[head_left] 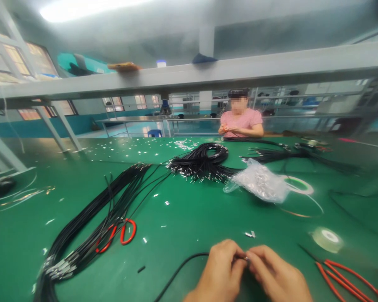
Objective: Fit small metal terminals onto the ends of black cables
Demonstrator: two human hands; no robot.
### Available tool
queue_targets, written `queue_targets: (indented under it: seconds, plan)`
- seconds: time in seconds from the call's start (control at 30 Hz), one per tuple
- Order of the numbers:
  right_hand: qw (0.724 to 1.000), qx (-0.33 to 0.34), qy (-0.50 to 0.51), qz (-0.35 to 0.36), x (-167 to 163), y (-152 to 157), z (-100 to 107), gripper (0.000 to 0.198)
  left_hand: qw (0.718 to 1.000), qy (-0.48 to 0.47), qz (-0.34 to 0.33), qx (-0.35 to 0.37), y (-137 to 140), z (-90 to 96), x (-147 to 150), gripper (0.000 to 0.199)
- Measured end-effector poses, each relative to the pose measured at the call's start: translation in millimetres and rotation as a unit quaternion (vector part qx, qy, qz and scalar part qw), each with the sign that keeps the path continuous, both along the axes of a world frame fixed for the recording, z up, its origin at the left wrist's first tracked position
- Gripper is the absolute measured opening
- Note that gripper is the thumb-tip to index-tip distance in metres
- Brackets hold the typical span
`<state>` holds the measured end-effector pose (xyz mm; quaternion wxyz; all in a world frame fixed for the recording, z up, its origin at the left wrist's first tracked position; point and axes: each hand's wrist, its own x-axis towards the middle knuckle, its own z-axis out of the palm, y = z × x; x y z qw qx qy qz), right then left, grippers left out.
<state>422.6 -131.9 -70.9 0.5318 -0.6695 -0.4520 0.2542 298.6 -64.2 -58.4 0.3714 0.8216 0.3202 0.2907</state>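
Note:
A black cable (177,271) curves up from the bottom edge into my left hand (219,268), which is closed around it near its end. My right hand (279,272) pinches at that same end, its fingertips meeting those of the left. Something small and shiny shows between the fingertips, mostly hidden. Just beyond my hands lie small white pieces (250,234). To the right rest scissors with red handles (345,274) and a roll of clear tape (327,240). A short black cable piece (141,269) lies left of my hands.
Bundled black cables (82,214) stretch along the left, with red-handled scissors (128,231) against them. A coiled cable bundle (204,161), a clear plastic bag of small parts (263,180) and a white reel (302,185) lie farther back. A person in pink (242,121) sits opposite, below a shelf (176,77).

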Motion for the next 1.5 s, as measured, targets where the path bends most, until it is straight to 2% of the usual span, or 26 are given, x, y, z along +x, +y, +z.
queue_targets:
  seconds: [0.13, 0.3, 0.5, 0.7, 0.9, 1.0, 1.17, 1.23, 1.37, 1.5]
  plan:
    - [0.990, -0.004, 0.138, 0.024, -1, 2, 6, 0.052, 1.000, 0.007, 0.011, -0.008, 0, 3.1, 0, 0.015]
    - [0.967, 0.004, 0.254, 0.032, 0, 4, 13, 0.051, 0.999, -0.019, 0.007, -0.029, -2, 11.5, 0, 0.018]
    - [0.948, 0.010, 0.314, 0.042, 2, 2, 19, 0.046, 0.998, -0.044, 0.008, -0.047, -3, 12.3, 0, 0.018]
    - [0.925, 0.012, 0.376, 0.055, 6, 3, 18, 0.042, 0.986, -0.101, 0.024, -0.133, -1, 10.4, 4, 0.016]
    - [0.900, 0.010, 0.428, 0.078, 6, 3, 19, 0.037, 0.977, -0.133, 0.024, -0.166, 0, 10.5, 5, 0.015]
    - [0.896, 0.006, 0.435, 0.082, 6, 2, 20, 0.037, 0.984, -0.117, 0.027, -0.128, -1, 10.8, 5, 0.016]
    - [0.892, -0.005, 0.444, 0.087, 7, 3, 19, 0.036, 0.998, -0.047, 0.022, 0.041, -2, 13.4, 2, 0.016]
    - [0.890, -0.009, 0.447, 0.085, 7, 2, 19, 0.035, 0.996, -0.024, 0.014, 0.082, -3, 13.4, 1, 0.017]
    - [0.899, -0.007, 0.429, 0.085, 6, 1, 20, 0.037, 0.996, -0.004, 0.015, 0.091, -3, 11.9, 0, 0.017]
    - [0.931, -0.005, 0.358, 0.070, 5, 1, 22, 0.044, 0.998, -0.018, 0.026, 0.056, -4, 13.7, 1, 0.017]
